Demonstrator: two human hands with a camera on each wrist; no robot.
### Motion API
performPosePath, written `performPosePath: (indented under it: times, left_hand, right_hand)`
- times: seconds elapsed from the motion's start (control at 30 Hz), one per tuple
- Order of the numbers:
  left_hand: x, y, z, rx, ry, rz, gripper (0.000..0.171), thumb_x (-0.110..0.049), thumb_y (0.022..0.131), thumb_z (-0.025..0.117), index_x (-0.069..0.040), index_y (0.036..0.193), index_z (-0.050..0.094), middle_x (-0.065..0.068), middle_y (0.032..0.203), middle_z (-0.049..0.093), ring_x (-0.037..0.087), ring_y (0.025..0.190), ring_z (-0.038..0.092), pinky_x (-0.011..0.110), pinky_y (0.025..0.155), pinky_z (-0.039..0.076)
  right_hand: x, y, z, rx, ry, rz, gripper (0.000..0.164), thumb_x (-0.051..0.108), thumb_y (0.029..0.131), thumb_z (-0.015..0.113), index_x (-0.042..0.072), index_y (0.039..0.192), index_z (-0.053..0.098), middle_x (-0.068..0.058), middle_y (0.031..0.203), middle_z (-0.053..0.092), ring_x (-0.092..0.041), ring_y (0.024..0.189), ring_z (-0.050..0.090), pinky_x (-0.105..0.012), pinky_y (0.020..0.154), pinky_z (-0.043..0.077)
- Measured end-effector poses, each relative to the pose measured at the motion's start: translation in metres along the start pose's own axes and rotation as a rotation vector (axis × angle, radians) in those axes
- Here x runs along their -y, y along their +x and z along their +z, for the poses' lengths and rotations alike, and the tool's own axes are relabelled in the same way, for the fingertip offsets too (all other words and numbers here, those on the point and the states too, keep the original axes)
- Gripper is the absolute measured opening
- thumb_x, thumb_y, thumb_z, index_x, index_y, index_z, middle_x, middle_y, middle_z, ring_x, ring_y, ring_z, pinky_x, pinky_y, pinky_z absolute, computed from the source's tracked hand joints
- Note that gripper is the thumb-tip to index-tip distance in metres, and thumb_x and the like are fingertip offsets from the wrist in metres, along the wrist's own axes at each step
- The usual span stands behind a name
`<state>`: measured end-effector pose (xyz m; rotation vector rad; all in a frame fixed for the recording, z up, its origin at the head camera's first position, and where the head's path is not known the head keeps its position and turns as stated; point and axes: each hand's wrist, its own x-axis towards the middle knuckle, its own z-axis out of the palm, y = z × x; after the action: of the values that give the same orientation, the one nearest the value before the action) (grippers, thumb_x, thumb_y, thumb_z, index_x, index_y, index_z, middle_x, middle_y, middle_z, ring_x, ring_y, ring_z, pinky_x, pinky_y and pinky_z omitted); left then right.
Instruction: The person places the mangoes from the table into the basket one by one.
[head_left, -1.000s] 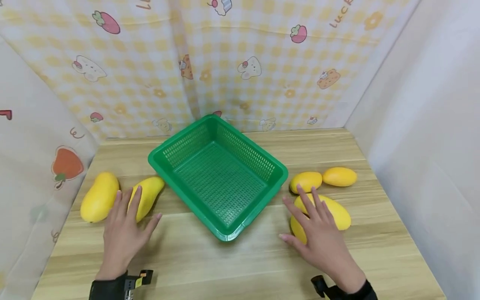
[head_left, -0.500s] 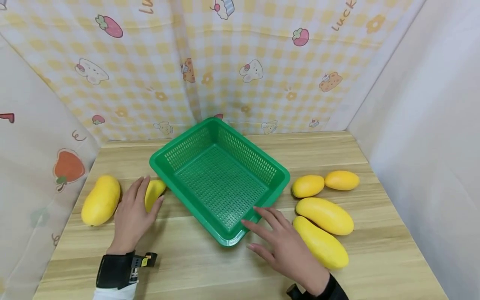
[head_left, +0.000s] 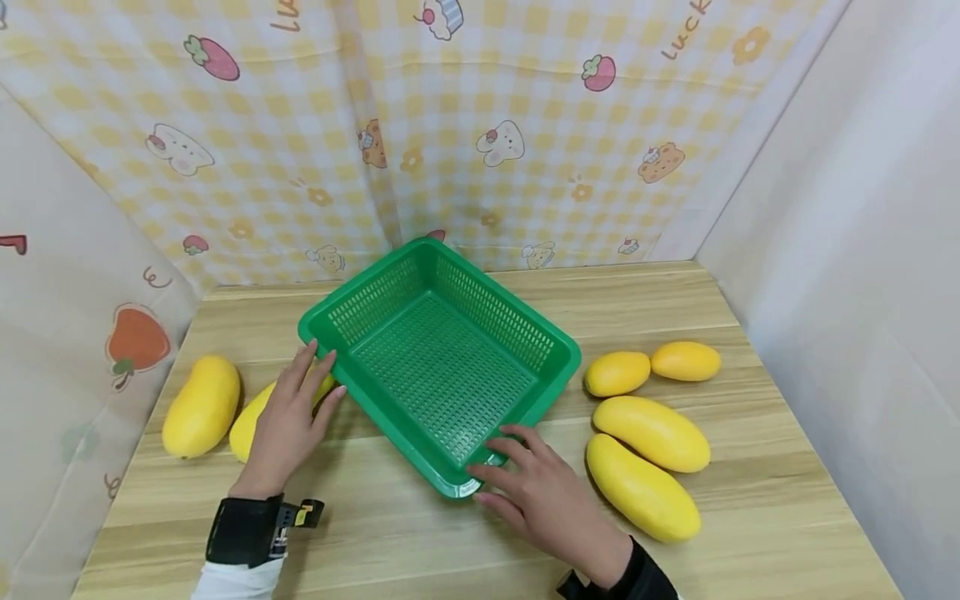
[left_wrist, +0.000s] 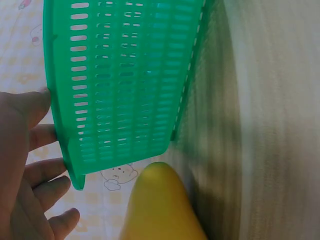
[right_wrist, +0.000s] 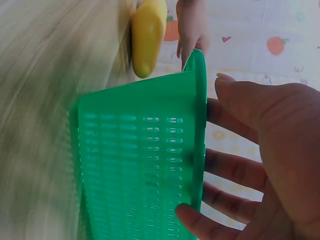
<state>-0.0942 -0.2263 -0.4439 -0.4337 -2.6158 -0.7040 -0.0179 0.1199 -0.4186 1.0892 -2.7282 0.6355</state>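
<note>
A green plastic basket (head_left: 450, 375) with slotted walls sits at an angle on the table, nothing inside it. My left hand (head_left: 285, 429) reaches over a yellow mango (head_left: 247, 423), fingertips right at the basket's left corner rim. In the left wrist view, the fingers (left_wrist: 47, 172) are spread along the rim, above the mango's tip (left_wrist: 157, 200). At the basket's near corner, my right hand (head_left: 551, 504) has its fingertips at the rim. The right wrist view shows those fingers (right_wrist: 232, 167) loosely bent along the rim, thumb apart from it.
Another mango (head_left: 201, 407) lies at the far left. Right of the basket are two smaller mangoes (head_left: 617, 372) and two longer ones (head_left: 651, 433). A yellow checked cloth (head_left: 450, 125) hangs behind the wooden table (head_left: 405, 550), with pale cloth (head_left: 847, 275) at the sides.
My right hand has moved left from the right-hand mangoes to the basket's near rim. My left hand has shifted right and forward from the mangoes to the basket's left corner.
</note>
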Motion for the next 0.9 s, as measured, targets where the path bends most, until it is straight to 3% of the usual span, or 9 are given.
performPosePath:
  times: [0.2,0.3,0.43,0.57,0.7,0.9]
  left_hand:
    - [-0.008,0.000,0.013,-0.008,-0.003,0.006,0.054,-0.014,0.093,0.064,0.001,0.140,0.044,0.025,0.149,0.029,0.042,0.136,0.026,0.055,0.107,0.027]
    - [-0.015,-0.005,0.014,-0.019,0.017,0.009,0.053,-0.017,0.093,0.063,0.003,0.138,0.045,0.027,0.148,0.029,0.045,0.133,0.030,0.059,0.101,0.033]
    - [-0.021,-0.013,0.012,-0.045,0.070,0.039,0.054,-0.030,0.095,0.060,0.007,0.133,0.050,0.030,0.143,0.035,0.048,0.129,0.035,0.061,0.096,0.037]
    - [-0.023,-0.017,0.011,-0.068,0.107,0.091,0.063,-0.047,0.099,0.045,0.009,0.128,0.053,0.030,0.138,0.039,0.045,0.132,0.033,0.056,0.105,0.029]
    - [-0.027,-0.020,0.013,-0.090,0.109,0.111,0.072,-0.055,0.099,0.036,0.010,0.123,0.056,0.029,0.136,0.043,0.043,0.132,0.034,0.053,0.109,0.025]
    - [-0.043,-0.027,0.013,-0.113,0.153,0.117,0.072,-0.057,0.096,0.039,0.008,0.118,0.060,0.030,0.127,0.050,0.045,0.124,0.044,0.057,0.094,0.042]
  right_hand:
    - [-0.008,-0.006,-0.006,-0.037,0.022,0.017,0.025,0.034,0.089,0.068,0.028,0.113,0.070,0.001,0.120,0.059,-0.026,0.125,0.042,-0.039,0.099,0.042]
    - [-0.009,-0.010,-0.009,-0.047,0.027,0.041,0.022,0.033,0.089,0.068,0.029,0.111,0.071,0.002,0.120,0.059,-0.024,0.126,0.042,-0.040,0.099,0.042]
    - [-0.009,-0.018,-0.010,-0.054,0.035,0.068,0.020,0.031,0.090,0.067,0.031,0.110,0.070,0.003,0.123,0.059,-0.023,0.129,0.041,-0.051,0.102,0.037]
    - [-0.011,-0.022,-0.010,-0.086,0.050,0.077,0.019,0.025,0.088,0.070,0.029,0.107,0.071,0.004,0.123,0.059,-0.023,0.129,0.042,-0.058,0.104,0.030]
    - [-0.018,-0.024,-0.012,-0.114,0.057,0.066,0.016,0.021,0.088,0.070,0.027,0.104,0.072,0.005,0.121,0.060,-0.022,0.128,0.043,-0.048,0.105,0.035]
    - [-0.029,-0.030,-0.013,-0.127,0.048,0.122,0.011,0.021,0.088,0.071,0.028,0.096,0.072,0.009,0.120,0.060,-0.017,0.127,0.044,-0.040,0.102,0.040]
